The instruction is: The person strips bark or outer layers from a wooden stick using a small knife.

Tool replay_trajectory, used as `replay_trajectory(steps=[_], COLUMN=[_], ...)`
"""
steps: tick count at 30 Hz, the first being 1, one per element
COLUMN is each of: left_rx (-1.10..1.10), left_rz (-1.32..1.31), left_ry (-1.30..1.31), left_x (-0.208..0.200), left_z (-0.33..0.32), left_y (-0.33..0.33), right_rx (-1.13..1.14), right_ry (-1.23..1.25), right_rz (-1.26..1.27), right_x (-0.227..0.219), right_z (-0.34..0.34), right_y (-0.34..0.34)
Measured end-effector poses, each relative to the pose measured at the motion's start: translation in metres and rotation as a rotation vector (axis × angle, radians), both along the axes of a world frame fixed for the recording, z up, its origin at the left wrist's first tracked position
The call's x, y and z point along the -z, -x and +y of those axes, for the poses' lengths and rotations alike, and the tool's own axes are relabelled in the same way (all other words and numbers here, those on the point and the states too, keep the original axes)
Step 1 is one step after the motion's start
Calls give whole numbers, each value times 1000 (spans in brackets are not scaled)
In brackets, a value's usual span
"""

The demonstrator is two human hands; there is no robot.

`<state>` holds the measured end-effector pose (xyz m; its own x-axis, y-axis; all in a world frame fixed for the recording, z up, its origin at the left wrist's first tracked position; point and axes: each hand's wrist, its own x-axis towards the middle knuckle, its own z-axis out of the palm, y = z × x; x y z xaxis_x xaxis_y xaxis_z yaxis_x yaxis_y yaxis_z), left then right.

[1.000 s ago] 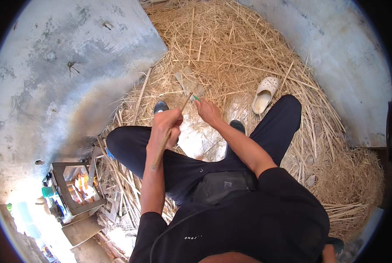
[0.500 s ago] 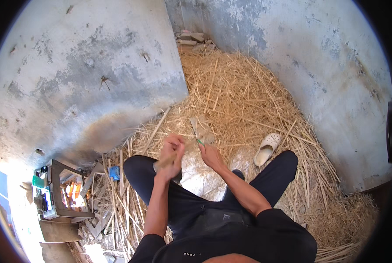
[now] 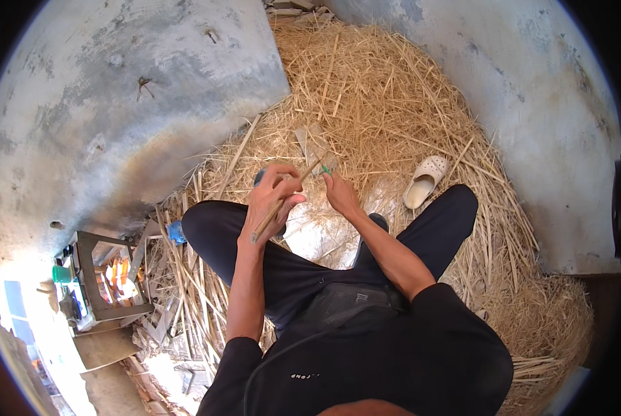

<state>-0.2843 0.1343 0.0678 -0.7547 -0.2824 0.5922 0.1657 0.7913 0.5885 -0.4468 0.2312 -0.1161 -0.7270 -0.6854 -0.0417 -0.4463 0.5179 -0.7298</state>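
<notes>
My left hand (image 3: 272, 197) is closed around a thin bamboo stick (image 3: 265, 223), which slants from near my wrist up and to the right. The stick's far end reaches just above my right hand. In my right hand (image 3: 342, 195), closed, is a knife with a green handle (image 3: 326, 168). Its pale blade points up and to the left, partly behind the stick and hard to tell from the ground. Both hands are close together above the gap between my bent knees.
Straw-like shavings (image 3: 373, 90) cover the ground ahead between two worn grey walls (image 3: 172, 118). A beige clog (image 3: 427, 179) lies by my right knee. Long split strips (image 3: 192, 277) and a blue crumpled thing (image 3: 176, 232) are at left, near a wooden frame (image 3: 116, 312) and green container (image 3: 62, 274).
The view has shifted, so the surroundings sit higher in the picture. My left hand has turned, and the stick, blurred before, now shows clearly slanting toward the knife. Both hands keep their grip.
</notes>
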Motion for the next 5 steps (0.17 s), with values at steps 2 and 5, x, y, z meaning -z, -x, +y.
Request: replay_trajectory(steps=[2,5], left_rx=[-96,-153], left_rz=[12,-189], left_ry=[9,21], left_x=[-7,-12], left_z=[-1,-3], left_y=[2,-5], right_rx=[-63,-185], right_ry=[153,252], right_rz=[-10,-15], right_x=[-37,-66], right_z=[7,18], right_y=[-12,-28])
